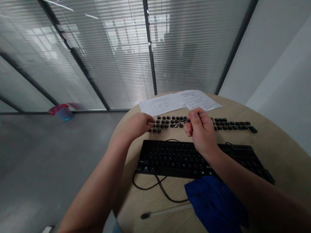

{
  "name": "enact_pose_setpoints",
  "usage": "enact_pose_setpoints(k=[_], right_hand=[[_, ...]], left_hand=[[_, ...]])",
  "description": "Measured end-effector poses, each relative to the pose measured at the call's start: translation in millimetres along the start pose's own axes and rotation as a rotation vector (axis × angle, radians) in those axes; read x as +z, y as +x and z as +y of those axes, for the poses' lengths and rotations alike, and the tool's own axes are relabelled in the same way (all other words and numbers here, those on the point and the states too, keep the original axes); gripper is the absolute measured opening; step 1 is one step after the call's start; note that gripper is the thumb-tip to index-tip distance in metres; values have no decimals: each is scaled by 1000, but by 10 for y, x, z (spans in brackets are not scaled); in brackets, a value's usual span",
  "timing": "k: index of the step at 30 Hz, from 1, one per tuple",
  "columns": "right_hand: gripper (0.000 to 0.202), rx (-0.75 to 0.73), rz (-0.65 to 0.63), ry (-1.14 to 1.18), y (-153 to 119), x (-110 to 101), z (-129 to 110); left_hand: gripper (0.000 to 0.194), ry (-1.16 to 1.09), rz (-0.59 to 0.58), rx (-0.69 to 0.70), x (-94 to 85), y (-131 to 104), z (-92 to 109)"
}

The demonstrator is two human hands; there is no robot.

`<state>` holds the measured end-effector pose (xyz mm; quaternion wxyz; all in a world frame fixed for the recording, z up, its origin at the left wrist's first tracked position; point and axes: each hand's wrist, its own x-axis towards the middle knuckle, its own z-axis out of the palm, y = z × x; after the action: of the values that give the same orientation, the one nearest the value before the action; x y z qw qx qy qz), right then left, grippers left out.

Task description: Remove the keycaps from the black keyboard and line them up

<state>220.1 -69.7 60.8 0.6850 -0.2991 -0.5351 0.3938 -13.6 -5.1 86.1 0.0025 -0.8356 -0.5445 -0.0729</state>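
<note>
My right hand [202, 129] is closed round a slim metal tool [181, 121] with a dark grip; its exact kind is too small to tell. The tool's tip points left over the rows of loose black keycaps [166, 122]. At the left end of those rows is my left hand [140, 125], its fingers pinched together beside the keycaps. A thin pale edge shows at its fingertips, but what it holds cannot be made out. Below both hands lies a black keyboard [170, 157], partly covered by my right forearm.
Printed sheets [162, 104] lie behind the keycaps on the round wooden table [134, 204]. A black cable [163, 189] loops in front of the keyboard. A blue cloth [214, 203] and a blurred brush-like stick [165, 211] lie nearer me. A basket [64, 112] stands on the floor.
</note>
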Motion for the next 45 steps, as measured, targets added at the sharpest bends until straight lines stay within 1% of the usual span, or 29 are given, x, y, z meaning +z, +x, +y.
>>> enact_pose_setpoints(k=[2,4,6,8,10,12,14,16,18,25,30,34,36,38,42,43,45], right_hand=[[33,34,-32,-14,19,-25,-32],[33,102,-109,-46,40,-50,-88],[34,197,-233,-102,33,-67,-139],[35,302,-384,-161,-29,-69,-143],[36,393,-508,-212,-150,-58,-78],[36,454,-582,-252,-299,-41,43],[34,479,-601,-284,-429,-23,176],[32,478,-587,-309,-505,-4,280],[30,476,-580,-332,-529,17,336],[21,480,-645,-485,-514,58,327],[14,321,-761,-656,-503,76,283],[13,206,-821,-731,-501,73,270],[14,172,-825,-733,-519,49,295],[16,193,-779,-664,-546,15,340],[29,339,-514,-349,-590,-30,433],[32,355,-464,-290,-594,-31,447],[36,350,-423,-242,-595,-26,459]], left_hand=[[24,-66,64,-16,-46,-169,41],[19,-120,81,-2,-10,-310,122],[18,-192,56,62,107,-400,207],[18,-281,7,208,271,-439,264],[16,-372,-28,366,430,-437,278],[15,-451,-41,449,548,-413,253],[16,-516,-58,460,616,-385,208],[18,-575,-96,447,644,-365,160],[19,-628,-135,435,652,-354,123],[17,-681,-186,428,674,-331,97],[16,-690,-199,416,664,-328,115],[15,-681,-199,395,639,-343,137],[14,-678,-193,380,639,-350,140],[15,-678,-184,376,651,-352,135],[18,-667,-167,364,683,-350,114],[18,-660,-165,359,682,-352,109],[19,-654,-170,353,657,-367,97]])
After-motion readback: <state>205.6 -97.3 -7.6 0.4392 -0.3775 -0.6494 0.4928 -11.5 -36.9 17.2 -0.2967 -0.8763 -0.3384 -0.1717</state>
